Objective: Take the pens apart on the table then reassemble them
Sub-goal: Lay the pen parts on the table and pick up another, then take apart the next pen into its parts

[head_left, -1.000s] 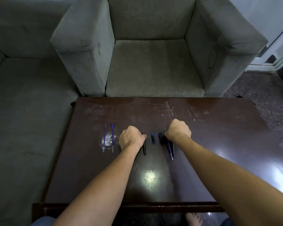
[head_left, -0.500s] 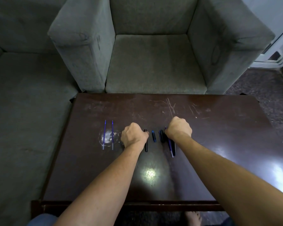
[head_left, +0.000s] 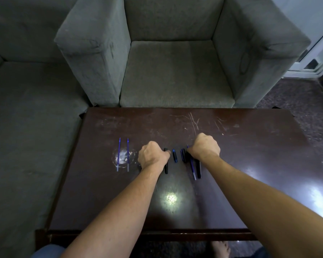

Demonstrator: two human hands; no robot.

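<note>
Hands are resting curled on table [head_left: 250,164]: left hand [head_left: 152,155] touching a barrel [head_left: 166,165], right hand [head_left: 205,147] covering parts [head_left: 193,169]; grip unclear. Refills [head_left: 123,154] are lying left. Parts probably light, slick; pinching mid-barrel advised.

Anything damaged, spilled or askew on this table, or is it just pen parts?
The pen parts lie in a tidy row. The table itself is worn: pale scratches near its far edge, and a whitish scuffed patch under the two blue refills. Nothing looks spilled.
</note>
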